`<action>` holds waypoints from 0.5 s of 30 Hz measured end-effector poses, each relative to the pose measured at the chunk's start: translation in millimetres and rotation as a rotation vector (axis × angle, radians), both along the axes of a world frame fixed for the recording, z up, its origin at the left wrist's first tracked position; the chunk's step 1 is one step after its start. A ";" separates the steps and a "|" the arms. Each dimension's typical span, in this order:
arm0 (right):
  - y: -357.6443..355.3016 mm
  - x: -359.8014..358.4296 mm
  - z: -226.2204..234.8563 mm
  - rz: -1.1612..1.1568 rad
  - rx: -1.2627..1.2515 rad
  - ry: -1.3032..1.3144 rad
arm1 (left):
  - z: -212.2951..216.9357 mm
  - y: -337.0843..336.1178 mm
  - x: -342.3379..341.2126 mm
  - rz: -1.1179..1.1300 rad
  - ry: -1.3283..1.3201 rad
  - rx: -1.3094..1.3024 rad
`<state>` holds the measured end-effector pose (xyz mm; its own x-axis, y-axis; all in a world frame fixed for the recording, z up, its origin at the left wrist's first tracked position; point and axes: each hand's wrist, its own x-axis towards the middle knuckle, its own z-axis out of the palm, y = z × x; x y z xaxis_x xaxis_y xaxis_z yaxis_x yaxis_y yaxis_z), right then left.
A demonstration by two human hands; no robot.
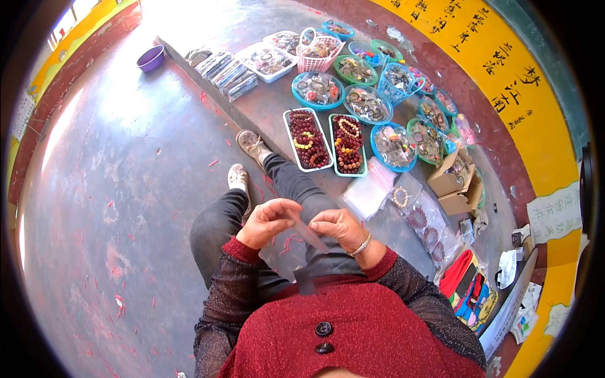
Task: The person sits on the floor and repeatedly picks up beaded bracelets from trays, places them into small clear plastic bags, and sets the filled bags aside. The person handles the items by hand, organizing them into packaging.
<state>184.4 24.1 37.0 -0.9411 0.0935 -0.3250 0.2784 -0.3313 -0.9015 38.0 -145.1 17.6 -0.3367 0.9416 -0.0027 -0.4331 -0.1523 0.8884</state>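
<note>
Left hand [270,223]: grip pinched on a small clear bag [307,237] | right hand [342,229]: grip pinched at its edge too | bag: between both, over the legs | floor [126,208] yonder: bead-filled trays [292,138], flat clear sleeves [367,196] near them

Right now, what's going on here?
The person's left hand and right hand pinch a thin see-through plastic piece, probably a small bag, between their fingers. A pile of clear plastic bags lies on the floor ahead to the right. Farther ahead stand two trays of beaded bracelets and several round basins of packets.
</note>
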 end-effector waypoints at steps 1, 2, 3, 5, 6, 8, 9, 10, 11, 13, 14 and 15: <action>-0.2 -0.2 0.0 0.004 0.011 -0.002 | 0.2 0.2 0.1 0.001 0.001 -0.009; -0.3 -0.4 0.1 0.007 0.023 -0.005 | 0.4 0.6 0.4 0.000 0.006 -0.014; -0.5 -0.5 0.1 0.010 0.035 -0.008 | 0.9 0.8 0.7 -0.001 0.011 -0.020; -0.5 -0.4 -1.8 0.016 0.035 -0.011 | 1.4 1.2 1.1 -0.004 0.017 -0.029; -0.4 -0.3 -2.9 0.019 0.036 -0.012 | 1.5 1.3 1.3 -0.006 0.018 -0.031; 0.2 -0.6 -4.1 0.017 0.041 -0.006 | 0.8 1.4 1.4 -0.012 0.020 -0.025; 0.5 -0.8 -4.8 0.016 0.044 -0.003 | -0.1 1.3 1.4 -0.016 0.021 -0.017; 1.0 -0.8 -6.0 0.021 0.041 -0.002 | -0.7 1.1 1.4 -0.020 0.023 -0.008; 1.6 -0.9 -7.4 0.025 0.037 0.000 | -0.8 0.9 1.3 -0.027 0.022 -0.004; 1.8 -1.2 -7.7 0.033 0.038 -0.005 | -1.0 0.4 1.2 -0.040 0.020 0.005; 1.7 -1.5 -6.7 0.037 0.042 -0.012 | -1.3 0.6 1.1 -0.042 0.019 0.009; 1.4 -1.6 -5.5 0.040 0.045 -0.019 | -1.9 1.0 1.0 -0.045 0.018 0.014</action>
<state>182.8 25.6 31.6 -0.9382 0.0709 -0.3387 0.3075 -0.2784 -0.9099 39.1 -144.1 15.7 -0.2935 0.9558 0.0160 -0.4235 -0.1450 0.8942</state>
